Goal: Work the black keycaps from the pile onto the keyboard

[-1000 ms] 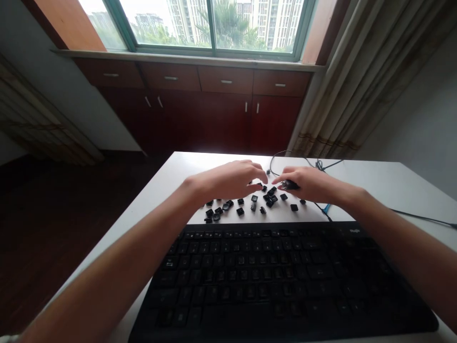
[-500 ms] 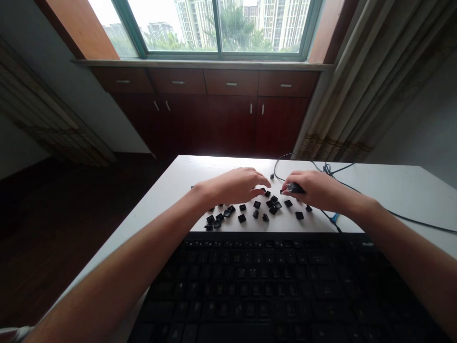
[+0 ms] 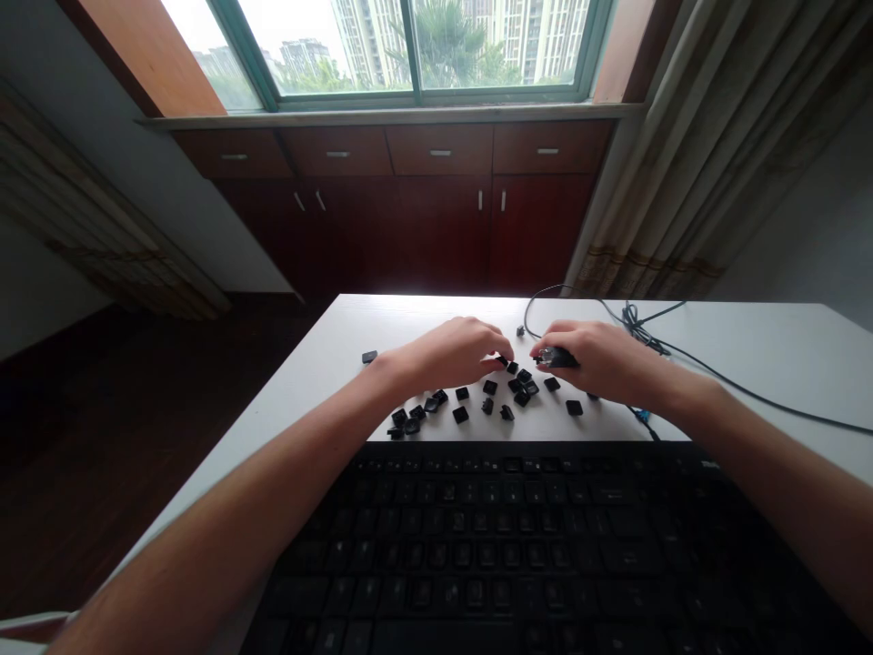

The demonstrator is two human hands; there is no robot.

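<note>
A: From the head view, where were the hands?

B: Both lay palm down on the white table (image 3: 750, 350), beyond the keyboard (image 3: 546, 546). The left hand (image 3: 454, 353) had its fingers curled down over the loose keycaps (image 3: 477, 400), tips at the pile's far edge. Whether they pinched a cap, I could not tell; the knuckles hid the tips.

A: And the right?

B: The right hand (image 3: 593, 359) was closed around a small dark object (image 3: 556, 358) pinched at its fingertips. Only the end showed, with a glint, so I could not make out what it was.

A: What about the caps?

B: They were scattered between the hands and the keyboard's far edge, some under the left palm, out of sight. One stray cap (image 3: 369, 357) lay apart, left of the left wrist.

A: Anything cut off?

B: The keyboard ran off the bottom edge, and its keys were too dark to read. A cable (image 3: 709, 368) looped behind the right hand and trailed off to the right. A blue bit (image 3: 641, 417) peeked beside the right wrist, unclear.
</note>
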